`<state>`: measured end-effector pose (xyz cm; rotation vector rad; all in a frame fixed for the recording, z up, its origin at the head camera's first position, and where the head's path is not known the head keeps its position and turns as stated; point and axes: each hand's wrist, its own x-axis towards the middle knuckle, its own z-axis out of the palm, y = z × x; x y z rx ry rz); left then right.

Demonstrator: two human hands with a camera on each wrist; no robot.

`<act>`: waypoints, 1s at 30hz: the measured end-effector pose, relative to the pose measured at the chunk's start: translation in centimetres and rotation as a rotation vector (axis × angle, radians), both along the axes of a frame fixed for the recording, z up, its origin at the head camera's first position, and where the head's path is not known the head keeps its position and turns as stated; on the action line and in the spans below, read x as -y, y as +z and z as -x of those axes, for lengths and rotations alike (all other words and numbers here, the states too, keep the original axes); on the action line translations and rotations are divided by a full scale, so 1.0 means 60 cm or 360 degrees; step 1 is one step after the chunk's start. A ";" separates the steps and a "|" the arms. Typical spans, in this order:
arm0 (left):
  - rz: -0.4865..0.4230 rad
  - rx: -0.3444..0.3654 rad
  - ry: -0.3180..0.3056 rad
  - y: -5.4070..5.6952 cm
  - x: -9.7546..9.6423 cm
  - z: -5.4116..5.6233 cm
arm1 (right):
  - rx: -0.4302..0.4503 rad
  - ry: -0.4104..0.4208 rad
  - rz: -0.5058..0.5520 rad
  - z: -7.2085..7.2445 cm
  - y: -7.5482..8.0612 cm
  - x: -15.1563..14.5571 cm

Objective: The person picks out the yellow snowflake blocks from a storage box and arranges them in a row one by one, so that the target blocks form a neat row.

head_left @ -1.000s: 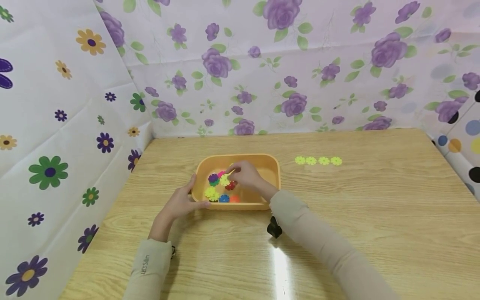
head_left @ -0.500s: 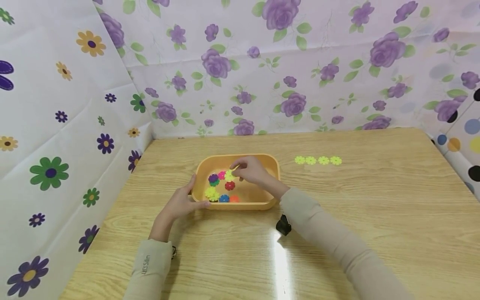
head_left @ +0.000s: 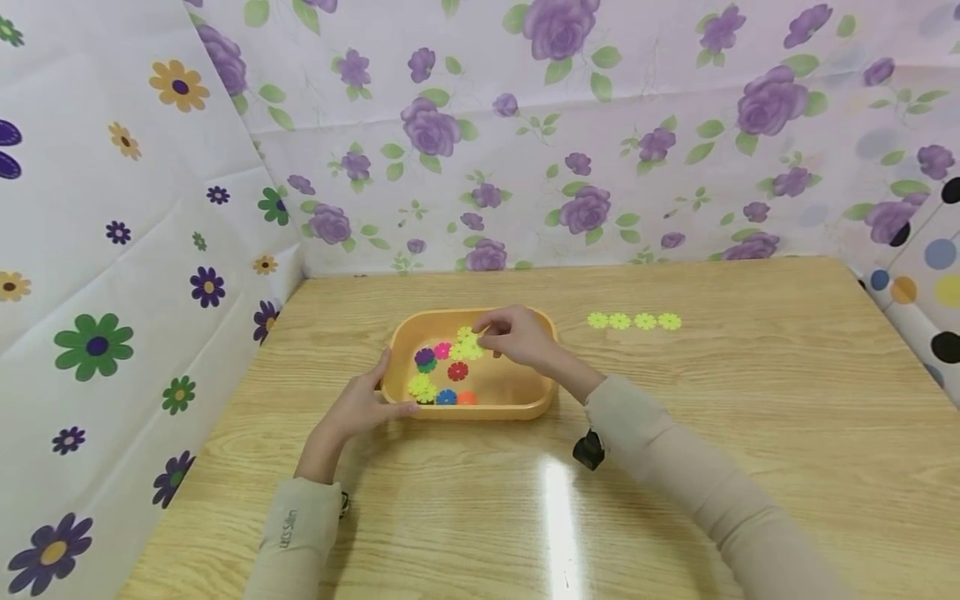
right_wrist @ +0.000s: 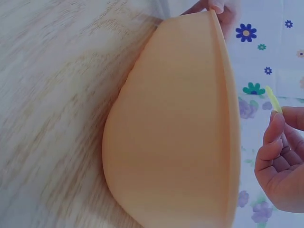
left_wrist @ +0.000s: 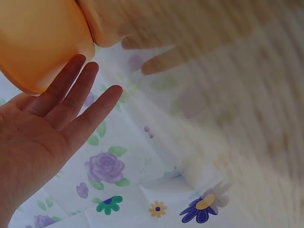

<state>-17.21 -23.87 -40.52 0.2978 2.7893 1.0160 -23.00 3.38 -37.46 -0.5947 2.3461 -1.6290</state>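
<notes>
An orange plastic tray (head_left: 517,412) stands on the table with several flower-shaped plastic discs inside. My left hand (head_left: 358,407) rests against its near left corner, thumb along the front rim and fingers by the left side; the left wrist view shows fingers (left_wrist: 71,102) stretched straight along the outer wall. Over the back right of the tray, my right hand (head_left: 521,337) pinches a yellow flower disc (right_wrist: 273,99) between thumb and fingertips. Below those fingertips lie more yellow discs (head_left: 459,352). Nearby are a red disc (head_left: 457,371), a pink disc (head_left: 442,351) and a purple disc (head_left: 424,357).
Right of the tray, a row of several yellow discs (head_left: 645,321) lies on the wooden table (head_left: 712,433). Flower-printed cloth (head_left: 525,167) hangs behind the table and at its left. A blue disc (head_left: 446,397) and an orange disc (head_left: 467,399) lie along the tray's front wall.
My right hand has moved a little to the right within the tray, uncovering the red disc and more yellow ones. The left hand has stayed at the tray's corner.
</notes>
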 end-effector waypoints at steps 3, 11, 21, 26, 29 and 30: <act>0.0005 -0.0009 -0.0007 0.001 0.000 0.000 | -0.0035 0.0002 -0.0019 -0.002 0.004 -0.007; -0.0006 0.0024 0.0019 0.004 -0.003 -0.002 | -0.0122 0.0029 -0.0020 -0.008 0.011 -0.031; -0.0018 0.0060 0.0041 0.006 -0.005 -0.002 | -0.0109 -0.0019 -0.0015 -0.009 0.011 -0.064; -0.0023 0.0067 0.0039 0.005 -0.003 -0.003 | -0.0072 -0.0055 0.0004 -0.008 0.006 -0.076; -0.0028 0.0073 0.0031 0.004 -0.002 -0.002 | -0.0030 -0.0094 0.0011 -0.007 0.000 -0.087; -0.0026 0.0076 0.0031 0.004 -0.002 -0.002 | -0.0013 -0.0106 0.0016 -0.007 -0.001 -0.090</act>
